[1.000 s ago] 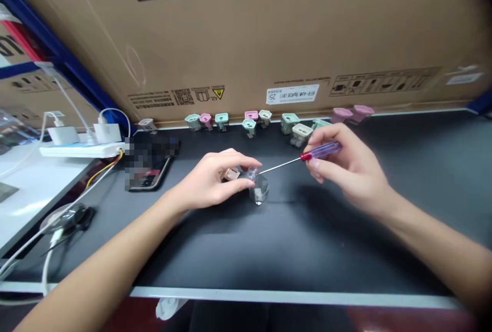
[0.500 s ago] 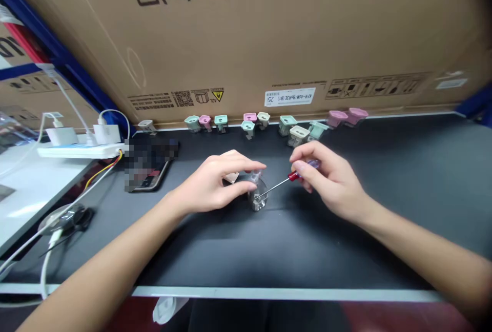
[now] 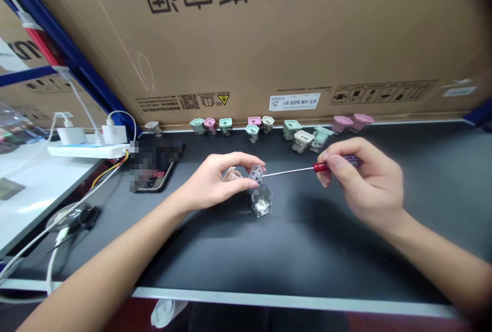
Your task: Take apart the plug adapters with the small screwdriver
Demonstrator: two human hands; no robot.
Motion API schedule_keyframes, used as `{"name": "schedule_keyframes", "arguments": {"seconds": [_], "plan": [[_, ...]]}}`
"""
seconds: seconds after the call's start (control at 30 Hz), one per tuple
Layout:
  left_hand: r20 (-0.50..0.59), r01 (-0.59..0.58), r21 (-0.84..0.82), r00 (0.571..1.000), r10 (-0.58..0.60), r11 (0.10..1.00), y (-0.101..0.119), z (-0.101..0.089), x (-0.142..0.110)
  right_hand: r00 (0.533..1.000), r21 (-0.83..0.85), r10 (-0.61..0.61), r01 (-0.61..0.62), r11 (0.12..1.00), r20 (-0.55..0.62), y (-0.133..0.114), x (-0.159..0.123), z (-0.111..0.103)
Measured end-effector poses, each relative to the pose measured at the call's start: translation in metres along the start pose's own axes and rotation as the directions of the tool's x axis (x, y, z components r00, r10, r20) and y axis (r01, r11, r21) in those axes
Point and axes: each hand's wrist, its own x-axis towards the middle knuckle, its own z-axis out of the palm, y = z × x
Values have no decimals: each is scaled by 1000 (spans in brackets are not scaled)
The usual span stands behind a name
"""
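Between thumb and fingertips, my left hand (image 3: 215,178) pinches a small clear plastic piece (image 3: 255,173). My right hand (image 3: 363,183) is closed around the handle of a screwdriver (image 3: 321,167) with a red collar. Its thin metal shaft points left, and the tip reaches the clear piece. Just below my left fingertips, a clear faceted plastic cup (image 3: 262,201) rests on the black table. A beige part (image 3: 232,173) shows behind my left thumb, partly hidden; I cannot tell whether the hand touches it.
Along the back, below a large cardboard box (image 3: 246,50), stand several small pastel-topped plastic pieces (image 3: 303,140). To the left lie a phone (image 3: 157,170), a white power strip (image 3: 90,150) with cables, and a dark round object (image 3: 79,215). A pale edge (image 3: 292,299) borders the table's front.
The screwdriver has swung to nearly level, its tip rising from the clear cup to the small clear piece. My right hand has moved right. The view has shifted slightly.
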Motion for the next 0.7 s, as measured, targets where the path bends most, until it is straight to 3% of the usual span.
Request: {"name": "schedule_keyframes", "arguments": {"seconds": [0.23, 0.53, 0.7], "plan": [[-46, -16, -119, 999, 11, 993, 1, 2, 0, 999, -4, -22, 22, 1000, 29, -3, -3, -1], [-48, -23, -95, 999, 18, 995, -1, 0, -1, 997, -39, -43, 45, 998, 58, -6, -2, -1], [-49, -56, -14, 997, 55, 998, 0, -1, -2, 993, -169, -80, 93, 981, 84, -9, -4, -3]]}}
